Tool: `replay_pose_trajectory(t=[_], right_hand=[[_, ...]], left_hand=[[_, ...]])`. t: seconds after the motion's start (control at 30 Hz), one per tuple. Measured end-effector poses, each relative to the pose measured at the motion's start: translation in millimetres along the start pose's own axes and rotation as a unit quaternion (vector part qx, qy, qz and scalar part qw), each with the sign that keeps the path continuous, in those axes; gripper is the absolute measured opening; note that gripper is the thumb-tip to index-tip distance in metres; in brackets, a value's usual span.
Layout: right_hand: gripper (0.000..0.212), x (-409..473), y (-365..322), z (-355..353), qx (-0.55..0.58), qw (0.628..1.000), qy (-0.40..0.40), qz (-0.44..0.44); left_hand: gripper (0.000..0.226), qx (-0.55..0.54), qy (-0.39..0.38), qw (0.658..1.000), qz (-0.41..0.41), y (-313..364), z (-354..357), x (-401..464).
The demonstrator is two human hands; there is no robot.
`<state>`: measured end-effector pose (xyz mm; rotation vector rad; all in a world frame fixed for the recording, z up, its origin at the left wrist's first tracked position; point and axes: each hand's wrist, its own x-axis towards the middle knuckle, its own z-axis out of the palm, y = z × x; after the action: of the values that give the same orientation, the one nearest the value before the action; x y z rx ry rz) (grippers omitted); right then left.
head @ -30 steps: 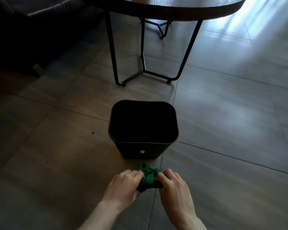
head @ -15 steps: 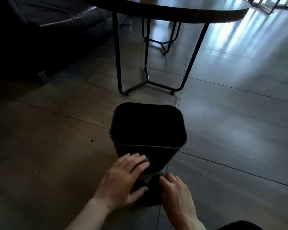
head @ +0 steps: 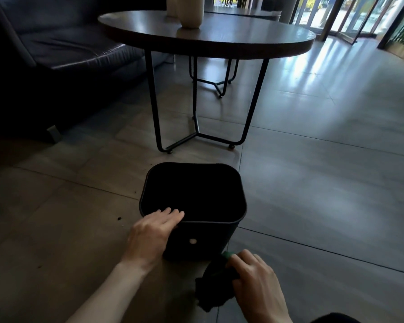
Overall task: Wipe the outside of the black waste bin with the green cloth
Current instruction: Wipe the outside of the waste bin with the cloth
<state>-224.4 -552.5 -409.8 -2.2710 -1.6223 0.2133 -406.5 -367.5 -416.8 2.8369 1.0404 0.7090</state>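
Note:
The black waste bin (head: 210, 238) stands upright on the tiled floor, square with rounded corners, a small pale dot on its near wall. My left hand (head: 153, 234) rests on the bin's near-left rim, fingers laid over the edge. The green cloth (head: 214, 290) is bunched on the floor just below the bin's near-right corner, dark in shadow with a bright green bit at its top. My right hand (head: 254, 276) grips the cloth from the right, close to the bin's base.
A round dark table (head: 289, 45) on thin black metal legs stands just beyond the bin, with a pale vase (head: 191, 11) on top. A dark sofa (head: 56, 54) fills the left. A few crumbs lie on the floor left of the bin.
My left hand let go of the cloth and moved up onto the bin's near rim. My right hand kept the cloth and shifted right, beside the bin's base. The camera tilted up.

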Motion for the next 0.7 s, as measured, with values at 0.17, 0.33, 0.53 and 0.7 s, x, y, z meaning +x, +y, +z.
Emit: replay_pose_trajectory(t=[0.17,0.33,0.53,0.7], right_hand=[[0.036,4,4,-23,0.027,0.999,0.038,-0.009],[0.038,9,2,-52,0.046,0.994,0.088,-0.037],[0.040,19,0,-73,0.081,0.982,0.159,-0.062],[0.039,51,-8,-67,0.104,0.965,0.229,-0.080]], left_hand=[[0.053,-0.018,-0.020,0.999,0.046,13,-8,-11],[0.033,-0.017,0.028,0.999,0.025,10,-22,-1],[0.046,-0.012,0.024,1.000,-0.006,-10,-11,26],[0.091,0.055,-0.039,0.996,0.061,-35,2,30]])
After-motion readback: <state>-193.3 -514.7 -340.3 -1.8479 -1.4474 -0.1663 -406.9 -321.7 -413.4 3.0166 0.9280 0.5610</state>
